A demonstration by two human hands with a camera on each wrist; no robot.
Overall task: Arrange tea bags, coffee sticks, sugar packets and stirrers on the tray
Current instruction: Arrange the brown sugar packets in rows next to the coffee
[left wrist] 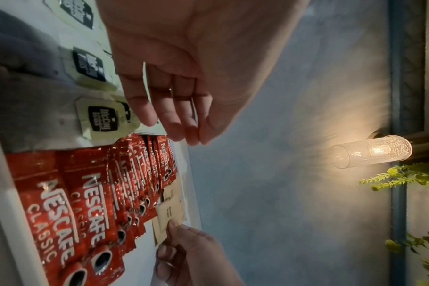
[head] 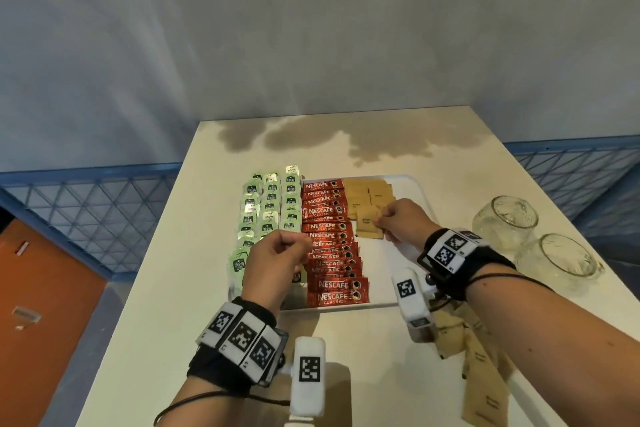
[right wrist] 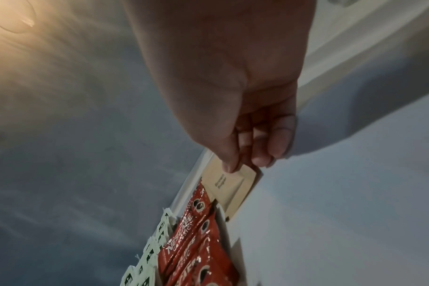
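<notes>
A white tray (head: 384,276) holds rows of green tea bags (head: 270,208) on its left, red coffee sticks (head: 329,246) down the middle and brown sugar packets (head: 367,196) at the back right. My right hand (head: 382,220) pinches the nearest sugar packet (head: 369,229) by its right edge, low over the tray beside the coffee sticks; the right wrist view shows thumb and fingers of that hand (right wrist: 245,162) on the packet (right wrist: 229,186). My left hand (head: 294,246) hovers above the tea bags and coffee sticks. Its fingers (left wrist: 181,127) are relaxed and hold nothing. No stirrers are visible.
Two glass jars (head: 505,222) (head: 557,265) lie on the table to the right of the tray. Several loose brown sugar packets (head: 481,360) lie under my right forearm near the table's front right edge. A lit wall lamp (left wrist: 372,151) glows behind the table.
</notes>
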